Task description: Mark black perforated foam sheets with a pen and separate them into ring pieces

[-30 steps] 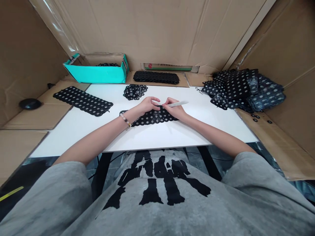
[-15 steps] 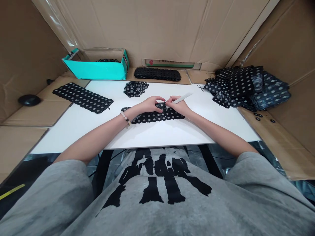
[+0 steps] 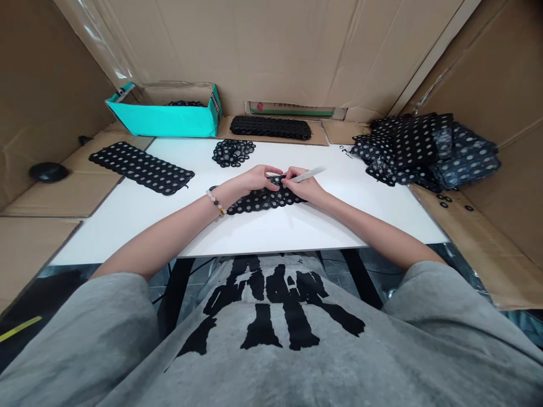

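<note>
The person's left hand [image 3: 255, 180] lies relaxed and slightly curled, its fingers pressing down on a black perforated strip with round holes [image 3: 262, 201]. The right hand [image 3: 302, 186] is closed in a pen grip around a slim white marker [image 3: 307, 175], its tip hidden behind the fingers, which sit on the strip just beside the left fingertips. The strip lies under both hands, angled slightly across a white surface [image 3: 127, 220], with a band of white between it and the near edge. A beaded bracelet [image 3: 215, 202] circles the left wrist. Farther off, a similar black strip [image 3: 141, 167] lies to the left, a heap of small black rings [image 3: 233, 153] sits just ahead, and a pile of dotted black sheets [image 3: 424, 152] rests on cardboard to the right.
</note>
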{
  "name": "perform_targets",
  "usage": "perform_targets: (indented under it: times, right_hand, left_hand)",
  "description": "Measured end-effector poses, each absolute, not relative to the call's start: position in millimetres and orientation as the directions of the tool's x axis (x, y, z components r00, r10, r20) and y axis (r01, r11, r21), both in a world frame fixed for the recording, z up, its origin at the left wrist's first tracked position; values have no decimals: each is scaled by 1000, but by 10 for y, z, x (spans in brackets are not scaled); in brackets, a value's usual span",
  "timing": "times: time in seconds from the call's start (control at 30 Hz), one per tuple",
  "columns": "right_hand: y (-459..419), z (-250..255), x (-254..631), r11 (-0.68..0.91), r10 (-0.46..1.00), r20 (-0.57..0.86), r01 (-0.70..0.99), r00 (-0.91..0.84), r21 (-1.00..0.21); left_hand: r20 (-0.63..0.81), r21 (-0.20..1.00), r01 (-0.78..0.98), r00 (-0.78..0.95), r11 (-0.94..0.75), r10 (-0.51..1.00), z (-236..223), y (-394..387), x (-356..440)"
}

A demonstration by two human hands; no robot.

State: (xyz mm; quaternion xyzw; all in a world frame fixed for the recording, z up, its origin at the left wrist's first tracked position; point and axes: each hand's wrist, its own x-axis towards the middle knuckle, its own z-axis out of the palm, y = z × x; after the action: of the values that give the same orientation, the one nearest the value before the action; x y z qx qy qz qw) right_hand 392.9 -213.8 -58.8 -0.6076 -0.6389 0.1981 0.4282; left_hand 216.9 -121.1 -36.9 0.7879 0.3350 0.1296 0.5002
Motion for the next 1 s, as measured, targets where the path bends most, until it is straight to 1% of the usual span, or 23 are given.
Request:
perform_targets:
  times: [0.1, 0.17, 0.23, 0.33, 0.4, 0.43, 0.5, 0.57, 0.63, 0.7, 0.83, 1.0]
  right_hand:
    - [-2128, -568, 3938, 197, 944, 318, 617, 91, -762]
    - [-2123, -551, 3984, 187, 949, 303, 624, 84, -759]
    - [-2125, -529, 4051, 179, 958, 281, 629, 65, -756]
    - [-2133, -488, 4139, 151, 970, 235, 624, 54, -767]
    - [-2139, -466, 4155, 133, 973, 220, 599, 73, -789]
    - [-2140, -460, 4145, 138, 971, 224, 575, 81, -806]
    - [-2140, -466, 4097, 171, 964, 251, 515, 88, -840]
    - [-2137, -491, 4027, 198, 958, 272, 471, 94, -860]
    - [-2132, -525, 3964, 199, 955, 277, 470, 102, -860]
    - [-2126, -558, 3929, 194, 953, 281, 483, 114, -854]
    - [-2117, -589, 3935, 184, 950, 282, 490, 134, -852]
    - [-2132, -587, 3948, 181, 948, 287, 504, 140, -845]
  left_hand:
    - [-141, 880, 376, 792, -291, 594, -347, -1187, 2146]
    - [-117, 854, 375, 813, -359, 570, -341, -1173, 2146]
    - [-74, 782, 398, 823, -480, 563, -348, -1165, 2160]
    - [0, 630, 442, 823, -639, 568, -378, -1155, 2186]
    - [31, 573, 464, 811, -675, 584, -394, -1141, 2188]
    - [28, 571, 466, 811, -675, 584, -395, -1129, 2181]
    - [-12, 610, 449, 829, -653, 558, -383, -1089, 2156]
    - [-66, 665, 410, 865, -624, 498, -358, -1030, 2122]
    - [-102, 712, 376, 891, -593, 442, -341, -964, 2092]
    - [-116, 761, 355, 898, -543, 424, -348, -907, 2076]
    - [-107, 843, 334, 873, -422, 476, -425, -879, 2093]
    - [-83, 871, 333, 824, -360, 561, -487, -965, 2134]
